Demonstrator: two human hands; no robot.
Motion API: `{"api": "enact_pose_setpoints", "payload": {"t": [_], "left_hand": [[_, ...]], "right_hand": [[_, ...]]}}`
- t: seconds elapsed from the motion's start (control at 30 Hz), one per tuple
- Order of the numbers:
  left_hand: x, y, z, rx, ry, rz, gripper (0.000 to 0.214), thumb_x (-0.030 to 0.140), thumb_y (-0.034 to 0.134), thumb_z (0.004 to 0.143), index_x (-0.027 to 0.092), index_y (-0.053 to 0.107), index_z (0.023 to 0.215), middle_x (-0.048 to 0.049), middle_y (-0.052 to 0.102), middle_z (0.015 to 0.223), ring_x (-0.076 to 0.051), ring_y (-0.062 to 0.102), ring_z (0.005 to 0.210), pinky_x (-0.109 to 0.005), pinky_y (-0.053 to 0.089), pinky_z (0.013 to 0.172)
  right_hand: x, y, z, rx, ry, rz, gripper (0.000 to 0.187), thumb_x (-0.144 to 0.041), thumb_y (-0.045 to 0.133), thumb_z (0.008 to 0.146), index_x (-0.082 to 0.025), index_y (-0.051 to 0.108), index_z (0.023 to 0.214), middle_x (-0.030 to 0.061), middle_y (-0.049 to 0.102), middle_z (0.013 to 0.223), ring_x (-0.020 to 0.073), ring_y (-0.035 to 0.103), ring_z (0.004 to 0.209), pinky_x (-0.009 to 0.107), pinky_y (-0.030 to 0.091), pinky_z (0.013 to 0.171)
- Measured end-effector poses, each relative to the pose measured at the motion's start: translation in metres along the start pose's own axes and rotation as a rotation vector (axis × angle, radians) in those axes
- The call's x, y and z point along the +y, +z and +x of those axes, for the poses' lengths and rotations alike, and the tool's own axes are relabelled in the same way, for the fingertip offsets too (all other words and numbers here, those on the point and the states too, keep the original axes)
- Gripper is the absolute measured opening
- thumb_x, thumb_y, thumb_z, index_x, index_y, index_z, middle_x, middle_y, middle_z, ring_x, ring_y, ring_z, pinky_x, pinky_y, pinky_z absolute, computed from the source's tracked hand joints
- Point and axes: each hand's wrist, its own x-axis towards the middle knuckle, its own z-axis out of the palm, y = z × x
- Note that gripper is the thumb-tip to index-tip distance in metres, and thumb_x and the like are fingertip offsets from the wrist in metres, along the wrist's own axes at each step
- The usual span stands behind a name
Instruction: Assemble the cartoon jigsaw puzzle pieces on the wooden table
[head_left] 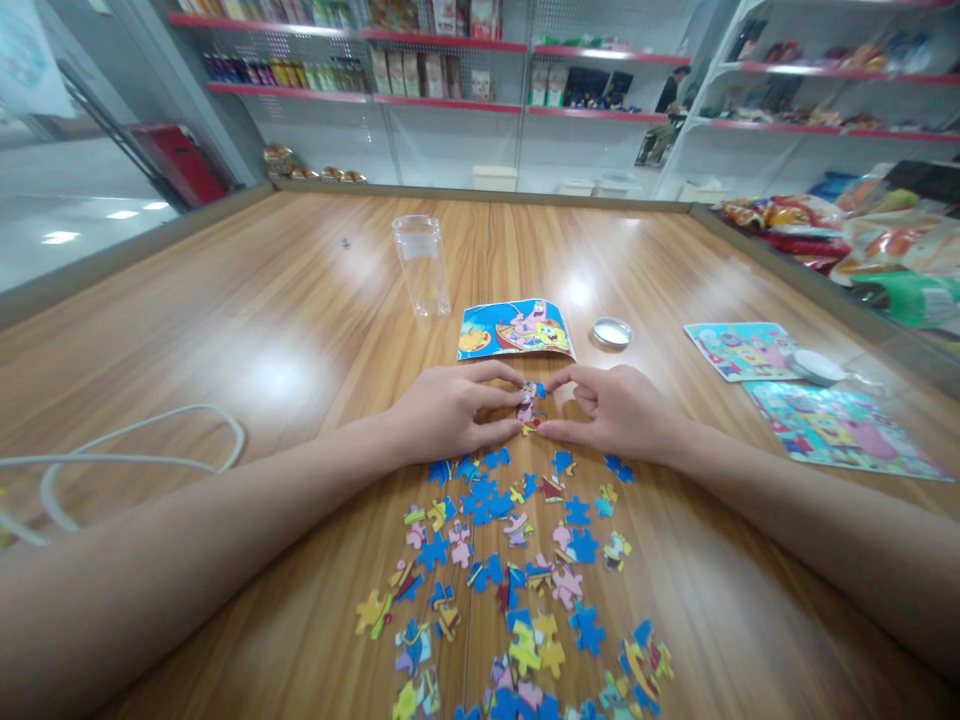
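Observation:
Between my two hands lies a small cluster of joined jigsaw pieces (529, 405), pink, blue and yellow. My left hand (450, 412) grips it from the left with thumb and fingertips. From the other side, the curled thumb and index finger of my right hand (619, 412) press against its edge. Many loose jigsaw pieces (484, 500), blue, pink, yellow and brown, are scattered on the wood-grain table below my hands. Just beyond them is a curled picture sheet (517, 328) with cartoon characters on a blue ground.
A clear plastic jar (421, 265) stands at the back, with a round silver lid (612, 332) to its right. Two cartoon sheets (847, 425) lie at right, a white lid (817, 367) on them. A white cable (150, 440) loops at left. Snack packs (810, 235) line the right edge.

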Motion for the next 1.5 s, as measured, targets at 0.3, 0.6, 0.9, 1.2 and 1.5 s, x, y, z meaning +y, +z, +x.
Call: {"api": "enact_pose_setpoints", "payload": {"t": [0.3,0.6,0.9,1.2,1.5], "left_hand": [[0.001,-0.001,-0.001,-0.011,-0.016,0.025,0.031,0.041,0.062,0.092,0.025,0.073,0.116,-0.0045,0.068,0.125,-0.019,0.07,0.103,-0.033,0.059,0.09],[0.001,-0.003,-0.001,-0.028,-0.01,0.018,0.031,0.04,0.061,0.093,0.025,0.072,0.117,-0.0045,0.068,0.126,-0.019,0.07,0.104,-0.034,0.058,0.09],[-0.001,-0.001,-0.001,0.006,0.012,0.025,0.03,0.039,0.063,0.091,0.024,0.073,0.116,-0.0051,0.068,0.124,-0.019,0.07,0.102,-0.032,0.059,0.089],[-0.001,-0.002,-0.001,-0.011,-0.002,-0.003,0.031,0.039,0.063,0.091,0.022,0.073,0.116,-0.007,0.068,0.125,-0.021,0.07,0.106,-0.034,0.059,0.089],[-0.002,-0.002,-0.001,-0.014,0.002,-0.005,0.031,0.038,0.063,0.091,0.023,0.072,0.117,-0.0064,0.067,0.126,-0.02,0.069,0.106,-0.033,0.058,0.091]], "right_hand": [[0.007,0.009,-0.001,0.102,-0.007,0.139,0.019,-0.028,0.062,0.087,-0.017,0.067,0.101,-0.01,0.039,0.05,0.0074,0.032,0.044,0.026,0.023,0.05],[0.007,0.01,0.0,0.153,-0.056,0.174,0.008,-0.019,0.062,0.083,-0.015,0.068,0.085,-0.0109,0.033,0.046,0.0059,0.031,0.042,0.024,0.024,0.047],[0.007,0.008,-0.002,0.141,-0.108,0.227,0.005,-0.015,0.061,0.078,-0.014,0.065,0.08,-0.0113,0.034,0.045,0.0051,0.031,0.041,0.021,0.026,0.046],[0.006,0.007,-0.003,0.086,-0.266,0.326,0.006,-0.013,0.059,0.077,-0.014,0.065,0.078,-0.0119,0.036,0.045,0.0034,0.031,0.04,0.019,0.027,0.045],[0.007,0.009,-0.003,0.091,-0.301,0.345,0.007,-0.012,0.059,0.077,-0.014,0.065,0.079,-0.0126,0.033,0.045,0.0034,0.029,0.039,0.02,0.025,0.044]]}}
